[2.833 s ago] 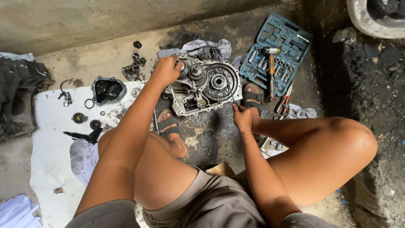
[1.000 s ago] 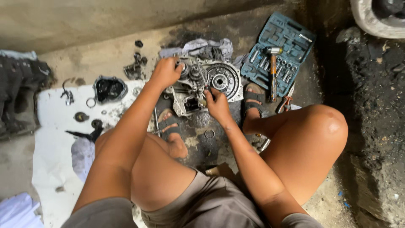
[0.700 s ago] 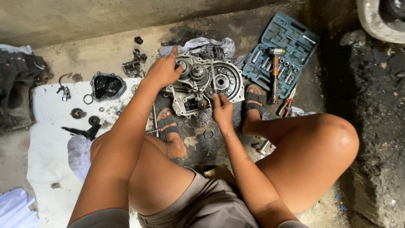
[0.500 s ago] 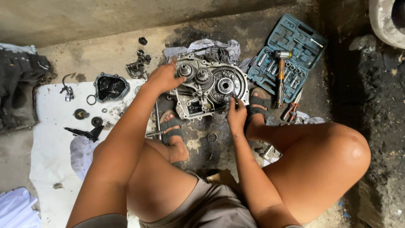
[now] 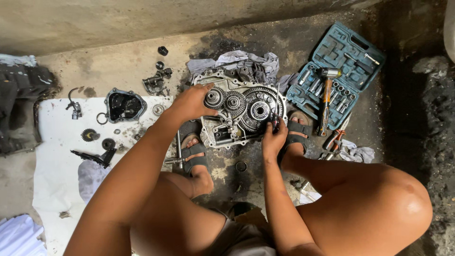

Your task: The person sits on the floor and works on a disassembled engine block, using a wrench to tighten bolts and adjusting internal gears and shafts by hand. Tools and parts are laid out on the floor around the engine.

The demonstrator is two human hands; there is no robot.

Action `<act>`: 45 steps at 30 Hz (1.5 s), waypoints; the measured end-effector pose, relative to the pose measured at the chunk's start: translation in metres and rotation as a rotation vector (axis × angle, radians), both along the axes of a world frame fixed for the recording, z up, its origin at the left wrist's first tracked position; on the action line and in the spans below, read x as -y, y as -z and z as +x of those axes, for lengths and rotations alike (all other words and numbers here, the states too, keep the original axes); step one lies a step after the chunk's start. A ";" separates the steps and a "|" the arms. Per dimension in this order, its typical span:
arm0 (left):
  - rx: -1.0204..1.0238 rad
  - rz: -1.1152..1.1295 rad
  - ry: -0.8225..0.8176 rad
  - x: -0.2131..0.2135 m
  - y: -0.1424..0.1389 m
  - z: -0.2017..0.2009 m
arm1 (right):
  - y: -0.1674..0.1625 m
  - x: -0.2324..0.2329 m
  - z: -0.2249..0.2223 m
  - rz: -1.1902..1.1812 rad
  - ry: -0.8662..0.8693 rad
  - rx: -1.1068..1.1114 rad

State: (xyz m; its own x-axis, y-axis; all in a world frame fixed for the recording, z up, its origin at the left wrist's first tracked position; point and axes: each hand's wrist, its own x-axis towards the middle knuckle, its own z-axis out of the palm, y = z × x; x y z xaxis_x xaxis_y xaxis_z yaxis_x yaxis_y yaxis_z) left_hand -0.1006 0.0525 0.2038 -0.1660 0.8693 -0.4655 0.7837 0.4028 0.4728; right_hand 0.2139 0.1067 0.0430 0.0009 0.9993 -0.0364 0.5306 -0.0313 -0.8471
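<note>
Gripping the gear-filled engine case (image 5: 227,135): left hand (image 5: 192,102) curled over its edge, right hand (image 5: 274,138) pinching a small dark part.

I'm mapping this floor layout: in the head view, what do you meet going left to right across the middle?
White sheet → black cover → left hand → gear case → right hand → hammer in the blue tool case.
</note>
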 end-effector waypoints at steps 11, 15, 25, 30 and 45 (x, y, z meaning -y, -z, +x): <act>-0.057 0.068 0.064 -0.003 0.012 0.000 | -0.102 -0.014 -0.066 0.009 -0.574 -0.028; 0.037 0.132 0.052 -0.002 0.019 -0.001 | -0.142 -0.019 -0.090 -0.108 -0.735 -0.050; 0.092 0.030 0.184 -0.021 0.011 -0.010 | -0.147 -0.033 -0.098 -0.233 -0.781 -0.086; 0.049 0.158 0.200 -0.018 0.014 -0.004 | -0.145 -0.036 -0.099 -0.186 -0.835 -0.014; 0.050 0.137 0.212 -0.021 0.015 -0.001 | -0.133 -0.040 -0.095 -0.095 -0.895 0.097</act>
